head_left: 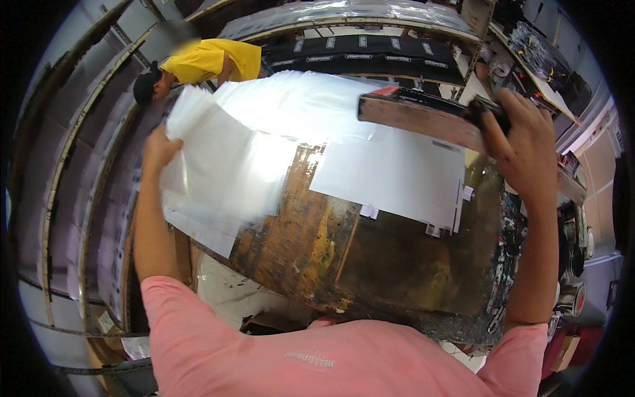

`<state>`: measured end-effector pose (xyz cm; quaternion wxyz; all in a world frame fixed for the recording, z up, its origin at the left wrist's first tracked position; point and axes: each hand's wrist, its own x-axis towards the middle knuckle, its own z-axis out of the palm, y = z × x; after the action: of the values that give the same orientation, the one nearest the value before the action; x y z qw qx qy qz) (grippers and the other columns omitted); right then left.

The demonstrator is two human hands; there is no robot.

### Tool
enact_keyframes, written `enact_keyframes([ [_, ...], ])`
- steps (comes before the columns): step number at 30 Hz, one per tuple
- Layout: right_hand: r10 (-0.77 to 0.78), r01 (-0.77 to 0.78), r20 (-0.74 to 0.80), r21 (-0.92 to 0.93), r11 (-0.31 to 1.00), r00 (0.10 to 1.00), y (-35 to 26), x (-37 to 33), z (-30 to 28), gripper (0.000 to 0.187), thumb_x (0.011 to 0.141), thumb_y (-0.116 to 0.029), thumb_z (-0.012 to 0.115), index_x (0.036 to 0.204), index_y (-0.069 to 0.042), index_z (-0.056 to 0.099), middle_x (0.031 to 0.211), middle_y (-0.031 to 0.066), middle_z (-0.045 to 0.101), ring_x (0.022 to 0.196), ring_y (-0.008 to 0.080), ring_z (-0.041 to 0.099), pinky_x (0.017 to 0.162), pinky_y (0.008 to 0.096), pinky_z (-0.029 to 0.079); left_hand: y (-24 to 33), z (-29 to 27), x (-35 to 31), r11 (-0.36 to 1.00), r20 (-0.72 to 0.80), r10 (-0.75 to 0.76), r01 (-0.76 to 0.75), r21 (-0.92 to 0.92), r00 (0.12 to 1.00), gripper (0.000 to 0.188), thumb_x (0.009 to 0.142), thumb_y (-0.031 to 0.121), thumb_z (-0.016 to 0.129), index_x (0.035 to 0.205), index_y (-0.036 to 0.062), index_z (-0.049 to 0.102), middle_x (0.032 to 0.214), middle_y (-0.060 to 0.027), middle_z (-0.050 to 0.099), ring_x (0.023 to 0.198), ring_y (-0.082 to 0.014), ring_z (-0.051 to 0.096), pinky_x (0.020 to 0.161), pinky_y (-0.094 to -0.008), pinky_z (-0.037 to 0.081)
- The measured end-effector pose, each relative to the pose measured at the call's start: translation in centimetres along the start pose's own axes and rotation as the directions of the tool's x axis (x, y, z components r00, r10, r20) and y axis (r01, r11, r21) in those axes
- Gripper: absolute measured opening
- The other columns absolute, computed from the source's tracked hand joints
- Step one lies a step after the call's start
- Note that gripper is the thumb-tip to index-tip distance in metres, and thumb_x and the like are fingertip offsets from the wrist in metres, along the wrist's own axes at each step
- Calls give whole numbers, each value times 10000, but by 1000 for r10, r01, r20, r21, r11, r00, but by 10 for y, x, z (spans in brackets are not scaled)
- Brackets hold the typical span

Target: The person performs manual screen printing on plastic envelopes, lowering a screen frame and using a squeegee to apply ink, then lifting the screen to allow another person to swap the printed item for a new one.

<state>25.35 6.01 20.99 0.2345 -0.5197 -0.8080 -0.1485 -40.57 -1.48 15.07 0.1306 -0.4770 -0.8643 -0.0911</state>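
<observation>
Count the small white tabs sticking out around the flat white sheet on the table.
3 visible around the white sheet: a near-edge tab, a near-right corner tab and a right-edge tab. More may be hidden behind the frame in the right hand.

Paper (pixel 390 173) on the worktable (pixel 305 255), right of the sheets (pixel 215 149) in the left hand (pixel 161 149)

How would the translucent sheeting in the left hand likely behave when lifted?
The translucent sheeting is probably floppy, since it bows away from the left hand. Its glossy sheen suggests it may be slippery. It looks light, being gripped one-handed near an edge.
</observation>
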Motion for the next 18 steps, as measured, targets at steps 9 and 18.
enact_keyframes([
  [9,-132,125,-247,-46,991,960,24,20,16,539,1037,-520,560,1179,-21,706,1010,161,733,1025,348,687,950,508,460,112,-181,33,939,-103,194,-215,-267,976,544,675,168,749,1162,-69,702,941,-196,754,742,-289,731,765,-399,597],
  [18,-86,82,-158,-32,996,984,23,21,11,537,1032,-512,569,1192,-20,716,1017,151,738,1036,343,688,964,499,455,119,-108,77,707,304,164,103,-700,939,433,689,157,758,1094,17,697,909,-110,717,684,-248,709,729,-397,630],
])
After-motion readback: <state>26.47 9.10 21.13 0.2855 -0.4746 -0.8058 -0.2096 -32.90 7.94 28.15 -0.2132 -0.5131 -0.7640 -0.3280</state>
